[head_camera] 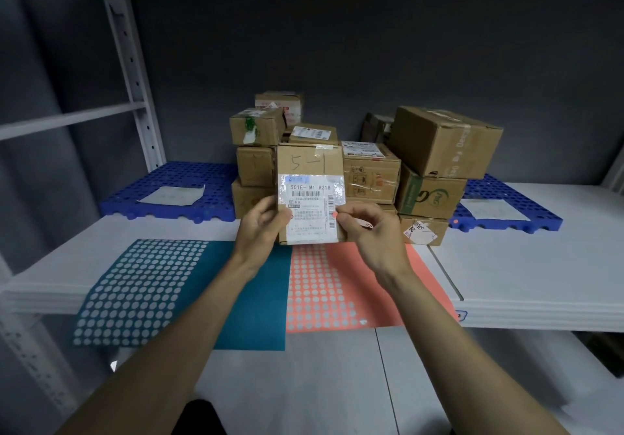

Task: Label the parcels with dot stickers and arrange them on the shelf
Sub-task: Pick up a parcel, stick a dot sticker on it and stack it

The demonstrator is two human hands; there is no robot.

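A small brown cardboard parcel with a white shipping label is held upright above the front of the white shelf, its label facing the camera and "5-1" handwritten on the cardboard above it. The left hand grips the parcel's left edge, thumb on the label. The right hand has its fingers curled, and its thumb and forefinger pinch at the label's right edge, where a small pink dot sticker sits. Just below the parcel, a pink sticker sheet with rows of emptied dots lies on the shelf, beside a teal sticker sheet with many emptied dots to its left. Behind the parcel stands a stack of brown cardboard boxes, flanked by a blue perforated plastic mat on the left and another blue perforated mat on the right, each with a paper sheet on it.
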